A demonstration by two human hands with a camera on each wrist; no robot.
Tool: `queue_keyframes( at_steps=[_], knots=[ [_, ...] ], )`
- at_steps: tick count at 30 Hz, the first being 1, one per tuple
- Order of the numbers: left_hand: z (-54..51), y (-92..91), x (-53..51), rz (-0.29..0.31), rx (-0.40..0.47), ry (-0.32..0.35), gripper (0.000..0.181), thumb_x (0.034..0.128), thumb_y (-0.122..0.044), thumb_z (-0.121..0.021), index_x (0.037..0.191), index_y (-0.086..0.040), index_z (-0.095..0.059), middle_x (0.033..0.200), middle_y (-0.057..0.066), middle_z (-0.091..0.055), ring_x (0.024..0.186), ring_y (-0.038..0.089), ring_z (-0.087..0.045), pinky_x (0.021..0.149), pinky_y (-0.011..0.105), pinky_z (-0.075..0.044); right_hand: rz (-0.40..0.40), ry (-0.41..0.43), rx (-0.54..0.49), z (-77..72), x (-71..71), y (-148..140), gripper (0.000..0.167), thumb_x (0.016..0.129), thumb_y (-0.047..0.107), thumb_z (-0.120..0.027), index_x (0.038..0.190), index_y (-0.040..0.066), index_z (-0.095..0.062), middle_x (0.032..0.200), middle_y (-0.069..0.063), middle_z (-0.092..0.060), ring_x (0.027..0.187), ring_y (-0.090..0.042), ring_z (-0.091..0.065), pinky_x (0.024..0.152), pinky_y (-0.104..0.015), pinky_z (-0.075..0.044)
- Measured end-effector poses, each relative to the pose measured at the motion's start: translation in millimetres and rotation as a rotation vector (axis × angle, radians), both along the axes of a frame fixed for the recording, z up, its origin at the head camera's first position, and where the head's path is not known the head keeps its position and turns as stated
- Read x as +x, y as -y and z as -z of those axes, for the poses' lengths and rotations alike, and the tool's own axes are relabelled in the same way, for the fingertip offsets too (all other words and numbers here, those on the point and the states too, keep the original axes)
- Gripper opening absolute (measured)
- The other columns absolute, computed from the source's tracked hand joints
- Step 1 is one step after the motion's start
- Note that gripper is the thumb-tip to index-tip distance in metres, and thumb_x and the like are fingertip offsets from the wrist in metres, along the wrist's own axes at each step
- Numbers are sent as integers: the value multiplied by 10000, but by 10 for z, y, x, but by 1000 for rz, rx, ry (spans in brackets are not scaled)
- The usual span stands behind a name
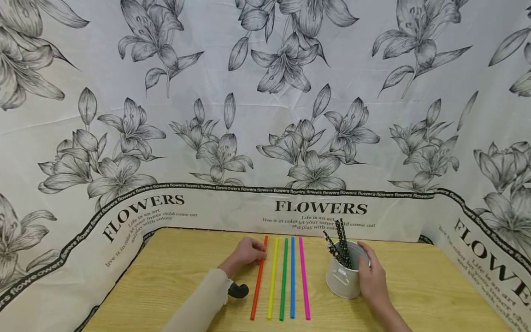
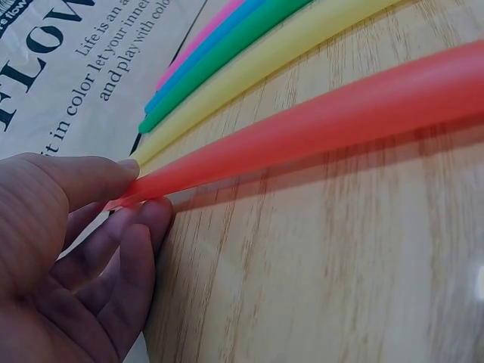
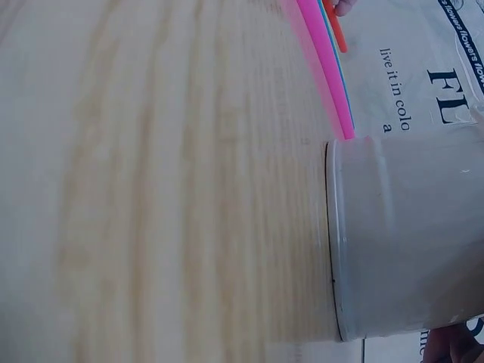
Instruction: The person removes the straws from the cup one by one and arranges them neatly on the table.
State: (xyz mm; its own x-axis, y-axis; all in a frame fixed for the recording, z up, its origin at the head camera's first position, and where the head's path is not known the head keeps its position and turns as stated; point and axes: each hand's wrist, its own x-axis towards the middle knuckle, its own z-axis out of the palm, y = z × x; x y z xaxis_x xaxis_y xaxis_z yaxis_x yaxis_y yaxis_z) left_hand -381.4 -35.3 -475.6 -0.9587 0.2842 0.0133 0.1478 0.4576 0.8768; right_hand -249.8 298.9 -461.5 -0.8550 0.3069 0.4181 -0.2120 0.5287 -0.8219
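Note:
My left hand [image 1: 248,251] pinches the red straw [image 1: 259,283] near its far end; in the left wrist view thumb and fingertips [image 2: 155,212] close round the red straw [image 2: 318,121]. Yellow [image 1: 272,281], green [image 1: 284,281], blue [image 1: 292,281] and pink [image 1: 304,281] straws lie side by side to its right. My right hand [image 1: 374,276] grips the right side of a white metal bucket [image 1: 342,281], thumb at the rim. Several black patterned straws [image 1: 343,244] lean inside the bucket. The right wrist view shows the bucket's wall [image 3: 416,234], with the hand mostly hidden.
The wooden table [image 1: 431,286] reaches back to a flower-printed cloth [image 1: 232,212] that hangs behind and on both sides. A black curved object [image 1: 238,290] shows beside the left sleeve [image 1: 203,299], left of the red straw.

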Motion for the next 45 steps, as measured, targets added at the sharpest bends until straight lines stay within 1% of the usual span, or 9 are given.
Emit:
queue_keyframes(
  at_steps=[6, 10, 18, 25, 30, 34, 38, 40, 45],
  knots=[
    [3, -11, -16, -1, -26, -5, 80, 812, -78, -787, 856, -58, -723, 739, 32, -630, 559, 134, -576, 502, 274, -513, 3, -1, 18, -14, 8, 2, 425, 1046, 188, -314, 1448, 94, -420, 1424, -247, -441, 1306, -430, -376, 1025, -624, -305],
    [20, -15, -22, 9, -46, -37, 75, 801, -73, -793, 831, -67, -724, 729, 23, -630, 540, 121, -562, 491, 270, -509, 8, 2, 29, -27, 16, 7, 427, 1043, 185, -314, 1444, 86, -424, 1412, -255, -452, 1290, -430, -395, 1017, -621, -318],
    [-25, -59, -6, 25, -76, -73, 83, 791, -52, -785, 791, -64, -703, 690, 15, -623, 511, 113, -548, 480, 270, -505, 18, 0, 48, -47, 21, -5, 428, 1043, 191, -325, 1449, 96, -423, 1409, -263, -452, 1275, -452, -401, 995, -642, -321],
    [2, -53, -1, 20, -103, -61, 60, 807, -68, -769, 812, -71, -709, 693, 8, -623, 522, 123, -551, 491, 265, -491, 4, 27, 38, -22, 23, -8, 431, 1049, 186, -302, 1458, 94, -401, 1424, -264, -432, 1282, -448, -388, 999, -650, -312],
    [50, -56, -31, 8, -102, -54, 65, 811, -81, -772, 820, -79, -707, 712, 12, -617, 543, 124, -553, 507, 262, -490, 8, 34, 33, -22, 26, 0, 428, 1050, 197, -305, 1453, 98, -407, 1433, -254, -427, 1296, -448, -373, 1011, -645, -298],
    [70, -66, -25, 11, -94, -39, 69, 817, -85, -767, 830, -84, -700, 727, 16, -608, 550, 131, -552, 516, 261, -494, 14, 51, 31, -10, 37, -2, 430, 1053, 208, -294, 1455, 93, -398, 1435, -248, -425, 1293, -437, -379, 1011, -638, -309],
    [54, -70, 2, 24, -79, -38, 68, 821, -76, -760, 840, -78, -694, 735, 25, -601, 556, 139, -552, 513, 268, -492, 15, 65, 18, 0, 44, -4, 437, 1056, 221, -281, 1462, 97, -384, 1438, -250, -418, 1291, -429, -379, 1003, -644, -317],
    [44, -68, 6, 23, -77, -44, 70, 821, -75, -759, 841, -73, -692, 730, 26, -599, 553, 139, -549, 508, 270, -488, 7, 56, 9, -3, 39, 0, 435, 1055, 220, -287, 1462, 101, -387, 1436, -250, -420, 1288, -425, -382, 1001, -643, -319],
    [35, -60, -15, 18, -72, -67, 72, 821, -71, -759, 830, -74, -688, 704, 25, -601, 532, 135, -539, 494, 272, -482, 1, 40, 6, -32, 10, 8, 432, 1054, 219, -293, 1459, 103, -391, 1431, -250, -427, 1283, -424, -390, 999, -639, -326]
  ],
)
